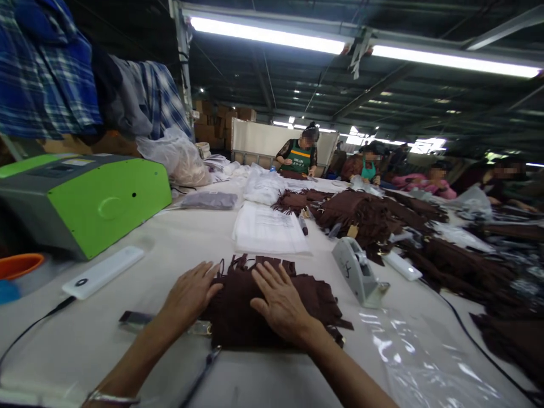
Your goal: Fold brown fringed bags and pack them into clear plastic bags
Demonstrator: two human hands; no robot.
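In front of me on the table lies a dark brown fringed bag (242,317), flat, with fringe strips along its far and right sides. My left hand (193,292) rests at its left edge, fingers stretched out. Flat on top of the bag is my right hand (278,300), its fingers spread and nothing gripped. A dark strap with small metal fittings sticks out from the lower left of the bag, partly under my left forearm. Beyond the bag sits a stack of white plastic sheets (272,229).
A grey tape dispenser (359,272) stands to the right, near clear plastic bags (425,357). A green and grey machine (106,198) and a white corded device (104,272) are at the left. Brown fringed pieces (361,212) are piled at the back right. Co-workers (300,156) sit farther off.
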